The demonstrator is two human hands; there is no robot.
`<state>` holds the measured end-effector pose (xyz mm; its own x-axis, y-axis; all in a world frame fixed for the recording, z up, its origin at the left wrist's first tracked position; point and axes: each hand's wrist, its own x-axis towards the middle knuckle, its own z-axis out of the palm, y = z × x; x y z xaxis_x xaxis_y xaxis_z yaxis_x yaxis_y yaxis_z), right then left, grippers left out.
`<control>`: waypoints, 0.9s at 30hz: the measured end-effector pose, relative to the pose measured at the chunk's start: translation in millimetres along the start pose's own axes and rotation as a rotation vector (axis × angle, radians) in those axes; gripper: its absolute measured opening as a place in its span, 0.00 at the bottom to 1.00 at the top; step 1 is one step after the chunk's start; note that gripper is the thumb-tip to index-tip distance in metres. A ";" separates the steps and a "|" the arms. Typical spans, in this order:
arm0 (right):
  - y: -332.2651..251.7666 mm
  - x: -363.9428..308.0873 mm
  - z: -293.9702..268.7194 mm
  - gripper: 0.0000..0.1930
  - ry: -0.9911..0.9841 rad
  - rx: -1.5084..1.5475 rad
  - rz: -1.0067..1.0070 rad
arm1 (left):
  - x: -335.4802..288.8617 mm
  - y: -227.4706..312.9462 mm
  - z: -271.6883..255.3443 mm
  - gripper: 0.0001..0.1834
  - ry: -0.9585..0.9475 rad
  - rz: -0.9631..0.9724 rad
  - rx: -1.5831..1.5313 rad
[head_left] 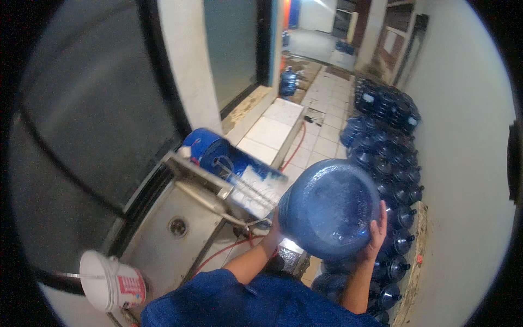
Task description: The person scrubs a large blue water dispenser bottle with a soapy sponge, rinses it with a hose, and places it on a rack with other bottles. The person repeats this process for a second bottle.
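A large blue translucent water jug [335,210] is raised in front of me, its round base turned up toward my head. My left hand [275,233] grips its left side, with most of the fingers hidden behind the jug. On the opposite side, my right hand [376,234] presses against the wall near the base, fingers curled along it. The jug's neck is out of sight underneath. Just left of it are a blue drum [204,143] lying on its side and a white panel with a wire rack [255,191].
To my left is a steel sink [147,234] with a round drain, and a white bucket [101,280] by its near end. Many blue jugs [400,240] are stacked along the right wall. A red hose [297,147] crosses the tiled floor beside a white tiled ledge [272,128].
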<state>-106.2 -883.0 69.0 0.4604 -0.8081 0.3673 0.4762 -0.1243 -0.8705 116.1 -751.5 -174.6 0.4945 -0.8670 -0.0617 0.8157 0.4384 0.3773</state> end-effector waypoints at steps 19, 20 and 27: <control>8.7 -100.5 213.9 0.41 -0.531 0.271 0.099 | -314.2 236.2 1.5 0.35 0.547 0.715 0.136; 26.9 -99.5 223.7 0.41 -0.573 0.246 0.101 | -320.3 244.1 -16.6 0.34 0.578 0.730 0.115; 87.4 -131.6 342.6 0.41 -0.663 0.246 0.265 | -344.8 276.5 -116.6 0.36 0.472 0.829 0.106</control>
<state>131.5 -590.3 56.8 0.9002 -0.2677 0.3436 0.4045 0.2210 -0.8874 206.2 -303.7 -156.7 0.9909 -0.0961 -0.0943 0.1323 0.8256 0.5485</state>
